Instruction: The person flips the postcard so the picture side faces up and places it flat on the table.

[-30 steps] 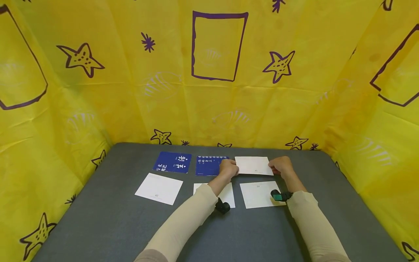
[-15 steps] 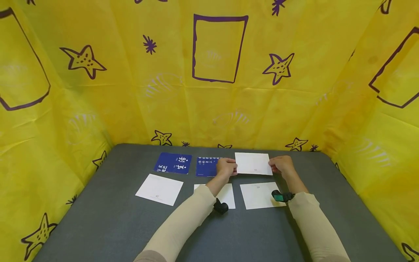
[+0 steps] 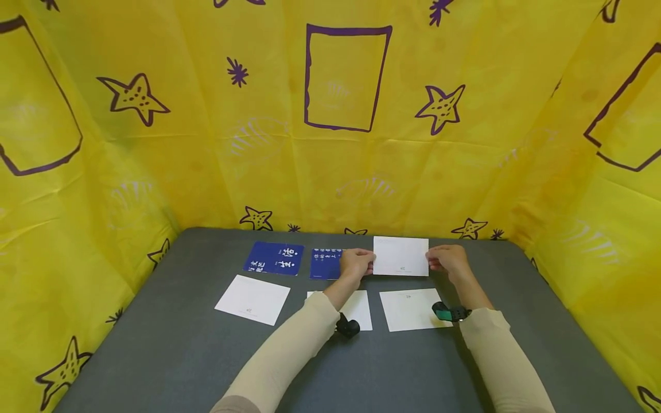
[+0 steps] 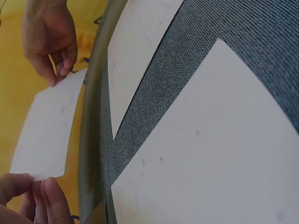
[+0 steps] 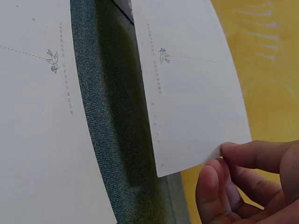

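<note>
You hold one white card [image 3: 400, 256] by its two side edges, just right of centre in the head view: your left hand [image 3: 357, 264] pinches its left edge and your right hand [image 3: 447, 260] pinches its right edge, fingers curled around it. The card is lifted off the grey table [image 3: 155, 355], tilted up with its plain face towards you.

Judging by the layout, two blue cards [image 3: 273, 257] in the far row already lie printed side up, so this looks like the third of six being turned. Three white cards [image 3: 252, 299] in the near row remain face down, roughly half the work left.
</note>
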Demonstrator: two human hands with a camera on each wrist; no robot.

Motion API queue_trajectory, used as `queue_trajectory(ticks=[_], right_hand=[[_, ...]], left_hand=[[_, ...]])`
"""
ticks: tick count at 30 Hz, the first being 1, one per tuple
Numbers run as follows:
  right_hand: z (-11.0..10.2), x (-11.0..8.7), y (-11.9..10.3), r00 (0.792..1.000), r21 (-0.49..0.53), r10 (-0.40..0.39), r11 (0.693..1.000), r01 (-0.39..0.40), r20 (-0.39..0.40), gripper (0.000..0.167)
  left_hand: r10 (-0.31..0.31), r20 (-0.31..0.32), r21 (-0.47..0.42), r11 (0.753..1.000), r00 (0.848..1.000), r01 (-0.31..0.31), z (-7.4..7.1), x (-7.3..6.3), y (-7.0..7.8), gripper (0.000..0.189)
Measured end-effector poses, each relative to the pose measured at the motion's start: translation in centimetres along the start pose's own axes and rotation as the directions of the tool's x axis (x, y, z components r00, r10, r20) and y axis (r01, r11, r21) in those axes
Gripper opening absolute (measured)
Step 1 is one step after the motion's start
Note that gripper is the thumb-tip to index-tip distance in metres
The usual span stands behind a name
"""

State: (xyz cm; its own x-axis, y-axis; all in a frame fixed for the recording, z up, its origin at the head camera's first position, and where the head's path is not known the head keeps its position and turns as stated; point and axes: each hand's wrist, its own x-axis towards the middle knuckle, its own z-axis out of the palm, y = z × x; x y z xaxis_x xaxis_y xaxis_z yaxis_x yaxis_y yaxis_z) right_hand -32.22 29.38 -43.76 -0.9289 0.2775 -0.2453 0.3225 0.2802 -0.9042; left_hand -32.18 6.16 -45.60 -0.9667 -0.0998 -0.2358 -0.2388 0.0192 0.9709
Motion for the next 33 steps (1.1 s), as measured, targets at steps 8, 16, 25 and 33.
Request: queue_trajectory(ticks=[8, 16, 25, 33], right_hand=[[-0.7, -0.5, 0.1, 0.998, 0.108, -0.044, 0.993, 0.040, 0.037, 0.036], [-1.2, -1.0, 0.2, 0.991, 0.209, -0.108, 0.974, 0.089, 0.081, 0.021], [-1.4, -1.2, 0.4, 0.984, 0.256, -0.151, 0.959, 0.122, 0.095, 0.015], [-1.5, -1.2, 1.0, 0.972, 0.330, -0.204, 0.931, 0.156, 0.114, 0.028]], left_hand=[[0.030, 0.011, -0.003, 1.000, 0.999, -0.030, -0.1, -0.3, 0.0, 0.011], [0.064, 0.030, -0.061, 0.996, 0.997, -0.062, -0.3, -0.1, 0.0, 0.013], [0.085, 0.050, -0.092, 0.993, 0.995, -0.080, -0.5, 0.1, -0.2, 0.013], [0.073, 0.057, -0.149, 0.987, 0.996, -0.064, -0.8, 0.3, -0.2, 0.018]])
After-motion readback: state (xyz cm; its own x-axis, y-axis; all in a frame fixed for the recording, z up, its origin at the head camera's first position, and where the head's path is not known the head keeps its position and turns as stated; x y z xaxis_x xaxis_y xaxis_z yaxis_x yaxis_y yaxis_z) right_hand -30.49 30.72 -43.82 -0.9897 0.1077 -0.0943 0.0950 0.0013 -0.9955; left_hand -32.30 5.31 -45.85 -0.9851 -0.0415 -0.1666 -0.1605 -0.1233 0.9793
